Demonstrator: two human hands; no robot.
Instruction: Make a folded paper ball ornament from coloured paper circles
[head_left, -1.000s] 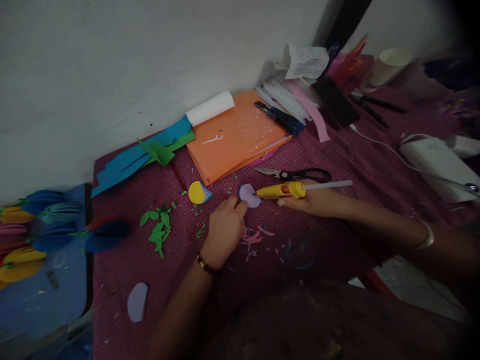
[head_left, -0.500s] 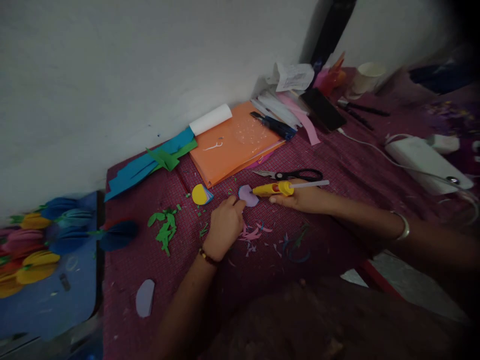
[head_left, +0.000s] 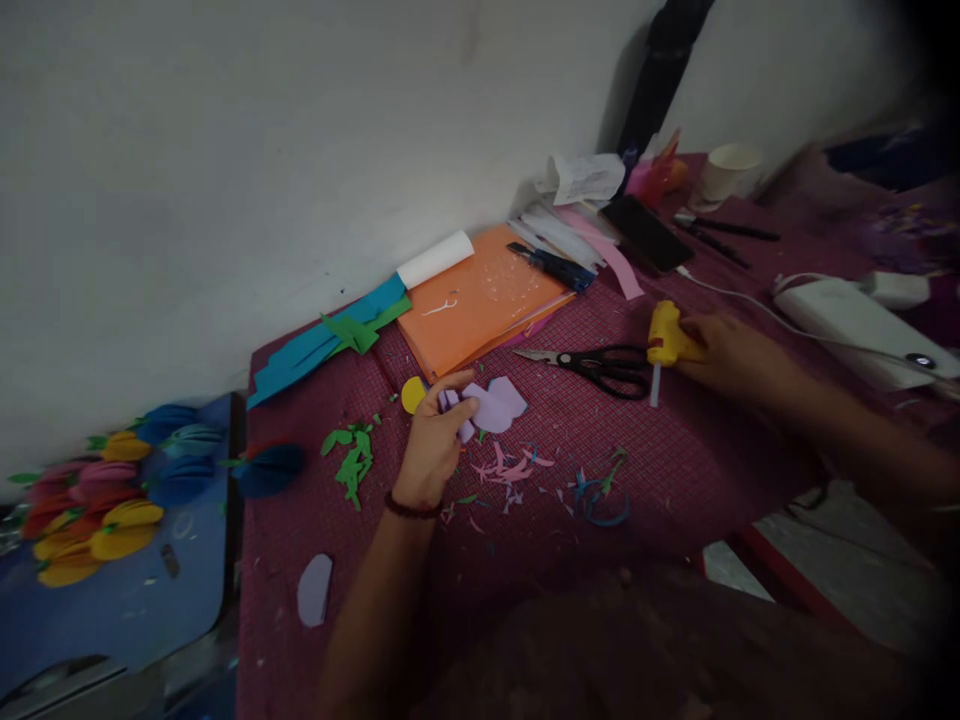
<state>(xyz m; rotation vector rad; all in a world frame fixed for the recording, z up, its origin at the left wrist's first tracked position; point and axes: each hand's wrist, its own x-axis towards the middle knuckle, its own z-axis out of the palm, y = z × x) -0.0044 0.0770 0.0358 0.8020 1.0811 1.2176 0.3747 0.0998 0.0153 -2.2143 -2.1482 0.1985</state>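
My left hand is closed on a lilac paper cut-out, lifting it just above the maroon cloth. Behind that hand a yellow paper disc lies on the cloth. My right hand grips a yellow glue gun off to the right, with the white glue stick pointing down at the cloth. Black scissors lie between the two hands, just left of the glue gun.
An orange folder with a white paper roll sits against the wall, beside blue and green paper strips. Green scraps, pink scraps, a lilac piece. Paper flowers at left; a white box, cup and phone at right.
My right hand has carried the glue gun away from the lilac piece to the right, past the scissors. My left hand has picked the lilac cut-out up off the cloth.
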